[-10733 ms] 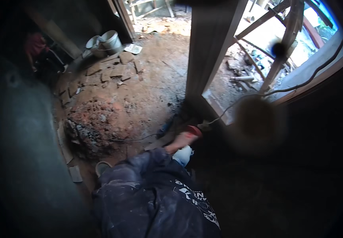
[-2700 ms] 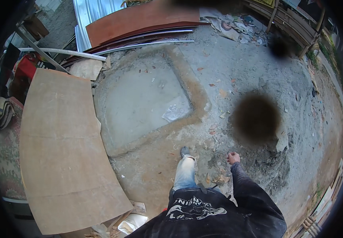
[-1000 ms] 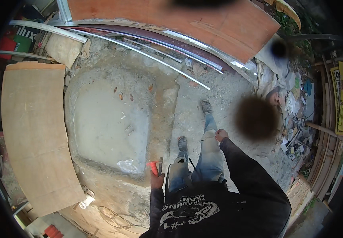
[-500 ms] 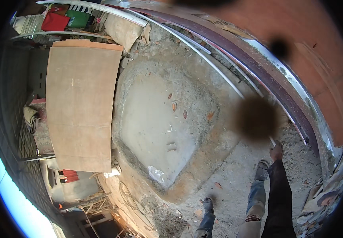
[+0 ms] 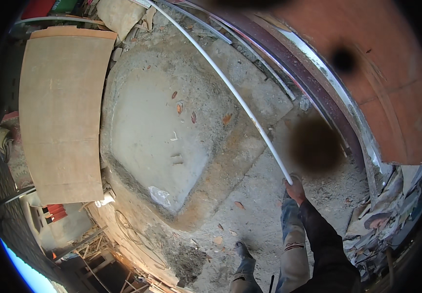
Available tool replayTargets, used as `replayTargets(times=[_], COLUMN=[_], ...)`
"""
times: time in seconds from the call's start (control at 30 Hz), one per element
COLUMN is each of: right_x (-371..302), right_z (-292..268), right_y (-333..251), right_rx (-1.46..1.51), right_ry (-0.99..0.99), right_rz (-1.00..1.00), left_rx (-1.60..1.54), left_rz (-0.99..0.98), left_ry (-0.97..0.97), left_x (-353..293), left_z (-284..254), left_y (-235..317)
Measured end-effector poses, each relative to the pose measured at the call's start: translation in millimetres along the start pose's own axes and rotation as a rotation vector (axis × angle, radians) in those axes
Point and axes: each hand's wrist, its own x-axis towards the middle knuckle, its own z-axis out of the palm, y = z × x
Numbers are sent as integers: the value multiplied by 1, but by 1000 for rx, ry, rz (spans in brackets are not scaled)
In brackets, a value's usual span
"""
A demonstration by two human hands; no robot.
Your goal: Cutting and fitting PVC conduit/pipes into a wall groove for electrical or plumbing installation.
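My right hand (image 5: 296, 189), which half a second ago was just reaching the near end of the long white pipe (image 5: 230, 90), is now clamped around that end, so the pipe is in my grip. The pipe runs up and left from my fist across the rim of the concrete slab (image 5: 154, 141), beside the stacked metal strips (image 5: 318, 93). Arm extended forward, sleeve down; left hand out of view.

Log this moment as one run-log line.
right hand: grips end of white pipe | left hand: out of view | pipe: over concrete slab
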Motion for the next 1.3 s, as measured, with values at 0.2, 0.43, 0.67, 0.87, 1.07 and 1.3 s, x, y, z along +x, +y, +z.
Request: replayTargets(times=[0.2, 0.43, 0.67, 0.87, 1.07, 1.3], right_x=[-125, -232, -323, -352, -314, -90], right_z=[-12, 39, 112, 130, 97, -3], right_y=[-76, -143, -161, -200, -182, -234], right_rx=[69, 468, 215, -100, -238, -30], right_ry=[-145, -328, -416, -637, -753, -1179], right_rz=[90, 82, 113, -114, -684, 29], left_rx=[-96, -276, -1025, -1170, -1081, -1160], left_rz=[-2, 77, 116, 167, 396, 55], left_ry=[-83, -174, -369, -409, -647, -1066], left_x=[18, 61, 132, 150, 158, 105], left_z=[14, 17, -18, -68, -55, 0], left_y=[-49, -145, -180, -88, -16, 3])
